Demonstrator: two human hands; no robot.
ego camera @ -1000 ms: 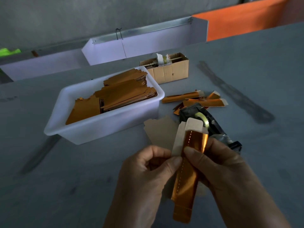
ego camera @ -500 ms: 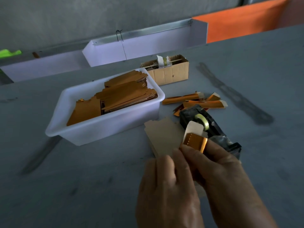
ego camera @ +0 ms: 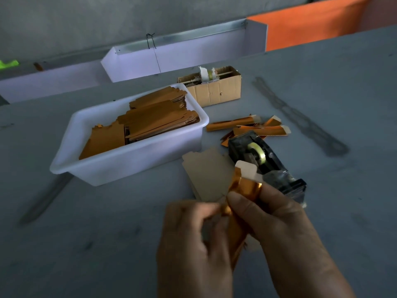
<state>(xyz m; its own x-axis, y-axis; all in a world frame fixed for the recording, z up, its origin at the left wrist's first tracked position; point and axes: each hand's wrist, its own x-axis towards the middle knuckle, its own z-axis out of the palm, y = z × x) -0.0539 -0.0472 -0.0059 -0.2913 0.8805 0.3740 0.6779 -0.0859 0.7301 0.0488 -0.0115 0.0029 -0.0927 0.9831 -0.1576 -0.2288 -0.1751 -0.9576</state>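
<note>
Both my hands hold one shiny orange-gold cardboard sleeve (ego camera: 243,188) low in the middle of the view. My right hand (ego camera: 277,229) grips its upper part, thumb across the front, with a pale end flap sticking up above the fingers. My left hand (ego camera: 193,239) is blurred and pinches the sleeve's left edge lower down. The sleeve's lower end runs down between my hands and is partly hidden. A black tape dispenser (ego camera: 266,166) with a clear tape roll sits just behind my right hand.
A white plastic tub (ego camera: 120,166) holds stacks of flat orange-gold blanks. A flat pale blank (ego camera: 206,171) lies beside the dispenser. Several folded sleeves (ego camera: 247,125) lie behind it. A small cardboard box (ego camera: 214,91) stands farther back, before white trays (ego camera: 178,59) along the wall.
The sleeve has been squeezed and turned from a flat strip into a bulged, folded shape. My left hand moved from over the sleeve's front to its left edge.
</note>
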